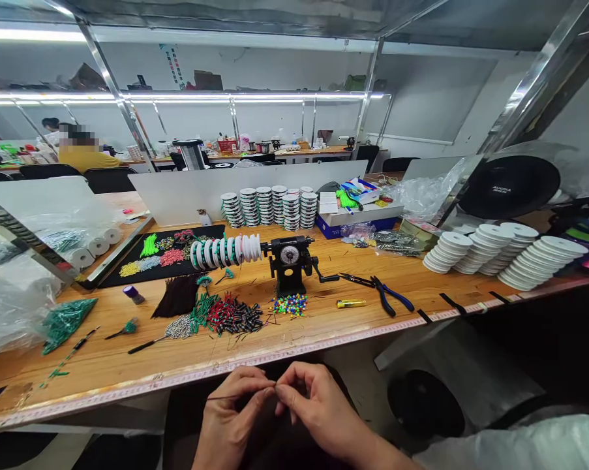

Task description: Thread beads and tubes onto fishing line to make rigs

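Note:
Both hands are in front of the bench's edge, their fingertips meeting. My left hand (235,406) pinches a thin dark strand (220,397) that sticks out to the left past its fingers. My right hand (314,403) is closed in a pinch against the left fingertips; what lies between its fingers is too small to make out. Beyond them on the bench stands a black hand-cranked winder (289,258) with a row of white spools (226,252) on its shaft. Before it lie small coloured beads (289,305) and a pile of red, green and black tubes (230,314).
Blue-handled pliers (389,299), black tweezers (357,280) and a yellow tube (351,303) lie to the right. Stacked white discs (543,262) stand at far right, wound spools (269,207) behind the winder. A black mat (122,277) holds coloured piles. A person (83,150) sits beyond.

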A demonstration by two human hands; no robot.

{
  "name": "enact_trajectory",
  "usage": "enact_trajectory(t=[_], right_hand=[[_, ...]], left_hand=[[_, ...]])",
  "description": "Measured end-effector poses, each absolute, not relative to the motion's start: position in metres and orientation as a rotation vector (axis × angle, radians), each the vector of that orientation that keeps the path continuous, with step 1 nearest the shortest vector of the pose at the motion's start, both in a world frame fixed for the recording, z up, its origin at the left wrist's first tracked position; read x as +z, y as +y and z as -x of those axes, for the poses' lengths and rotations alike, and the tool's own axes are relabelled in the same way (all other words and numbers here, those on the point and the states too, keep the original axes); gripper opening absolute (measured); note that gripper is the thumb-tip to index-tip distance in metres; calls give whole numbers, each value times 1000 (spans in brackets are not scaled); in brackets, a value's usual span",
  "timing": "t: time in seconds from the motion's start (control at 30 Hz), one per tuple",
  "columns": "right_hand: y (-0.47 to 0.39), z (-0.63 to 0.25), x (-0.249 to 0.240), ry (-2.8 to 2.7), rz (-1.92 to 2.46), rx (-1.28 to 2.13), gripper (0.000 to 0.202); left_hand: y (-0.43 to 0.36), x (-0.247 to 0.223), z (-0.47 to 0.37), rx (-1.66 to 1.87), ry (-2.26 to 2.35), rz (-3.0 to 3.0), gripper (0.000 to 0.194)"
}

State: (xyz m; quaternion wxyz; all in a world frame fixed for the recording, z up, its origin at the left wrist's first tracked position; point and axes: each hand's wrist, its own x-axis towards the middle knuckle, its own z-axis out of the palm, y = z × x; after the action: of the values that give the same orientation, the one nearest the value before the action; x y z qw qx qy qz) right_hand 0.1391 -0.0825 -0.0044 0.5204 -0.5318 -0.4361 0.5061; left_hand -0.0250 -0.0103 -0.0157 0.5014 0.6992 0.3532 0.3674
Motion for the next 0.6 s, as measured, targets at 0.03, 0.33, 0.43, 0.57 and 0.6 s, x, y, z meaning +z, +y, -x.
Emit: enact_trajectory(t=[0.03, 0.33, 0.43, 0.57, 0.6], right_hand=[[-82, -139, -6, -1036, 1277, 1208, 37], [-84, -141, -23, -1032, 1272, 1238, 52], [-83, -141, -28, -973, 1243, 1366, 59], [-74, -137, -41, -882, 1170, 1501, 66], [-71, -137, -44, -880, 1169, 1506, 65]], left_hand=[[-9, -15, 25, 884, 848, -1726, 5], [-12, 5, 24, 826, 891, -1946, 9], [-15, 8, 23, 770, 917, -1936, 12], [-11, 0, 27, 772, 896, -2024, 12], [-8, -4, 29, 796, 876, -2060, 12]])
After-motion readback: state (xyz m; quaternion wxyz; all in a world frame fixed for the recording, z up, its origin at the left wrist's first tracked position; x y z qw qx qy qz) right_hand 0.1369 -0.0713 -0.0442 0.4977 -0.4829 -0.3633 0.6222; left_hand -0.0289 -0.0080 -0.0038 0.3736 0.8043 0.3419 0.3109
